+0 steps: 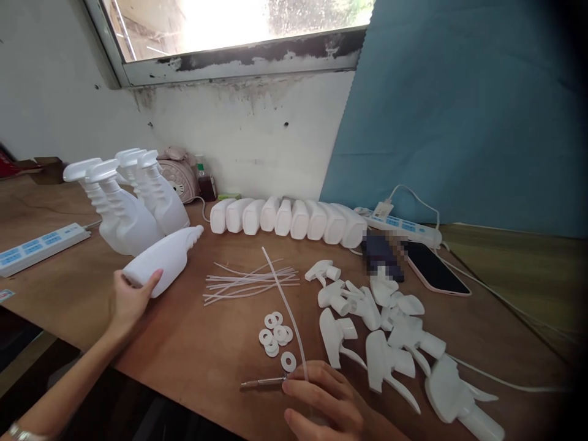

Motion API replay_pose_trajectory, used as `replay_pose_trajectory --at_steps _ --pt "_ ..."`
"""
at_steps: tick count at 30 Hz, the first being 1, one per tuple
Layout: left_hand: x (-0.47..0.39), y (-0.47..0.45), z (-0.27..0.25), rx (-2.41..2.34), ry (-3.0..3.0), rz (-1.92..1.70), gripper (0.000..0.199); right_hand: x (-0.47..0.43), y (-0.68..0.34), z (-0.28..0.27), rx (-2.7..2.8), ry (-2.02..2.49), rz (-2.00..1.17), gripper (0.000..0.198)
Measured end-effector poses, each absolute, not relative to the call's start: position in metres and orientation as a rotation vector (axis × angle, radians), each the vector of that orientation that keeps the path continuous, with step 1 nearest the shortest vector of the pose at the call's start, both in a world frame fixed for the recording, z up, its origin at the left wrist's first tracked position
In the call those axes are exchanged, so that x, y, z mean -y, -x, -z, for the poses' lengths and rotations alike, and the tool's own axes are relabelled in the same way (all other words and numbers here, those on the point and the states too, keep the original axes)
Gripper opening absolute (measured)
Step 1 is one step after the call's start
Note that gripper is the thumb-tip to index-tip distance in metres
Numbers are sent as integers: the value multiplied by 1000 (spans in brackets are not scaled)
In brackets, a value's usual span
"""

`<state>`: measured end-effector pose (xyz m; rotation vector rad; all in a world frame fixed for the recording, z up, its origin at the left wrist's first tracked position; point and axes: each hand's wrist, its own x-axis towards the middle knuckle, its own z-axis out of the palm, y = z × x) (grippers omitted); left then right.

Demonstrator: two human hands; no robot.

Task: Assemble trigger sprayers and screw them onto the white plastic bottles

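Observation:
My left hand grips the base of a white spray bottle without a trigger head, its neck tilted up to the right. My right hand is closed around the lower end of a thin clear plastic tube, which slants up to the left. A small screwdriver touches the right fingertips; its handle is hidden, so I cannot tell whether it is held too. Several white washers lie just beyond this hand. More tubes are loosely piled on the table. Several white trigger sprayers lie to the right.
Several bottles fitted with sprayers stand at the left. A row of lying white bottles runs along the wall. Power strips are at the left and back right. A phone and white cables lie at the right.

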<state>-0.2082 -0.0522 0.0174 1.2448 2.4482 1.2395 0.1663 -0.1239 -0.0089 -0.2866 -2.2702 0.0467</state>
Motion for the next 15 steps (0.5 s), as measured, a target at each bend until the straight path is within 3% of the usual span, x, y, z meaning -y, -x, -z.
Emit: replay_pose_trajectory --at_steps 15 --pt "-78 184 -2 -2537 -1334 -1154 72 124 -167 11 2261 333 2 18"
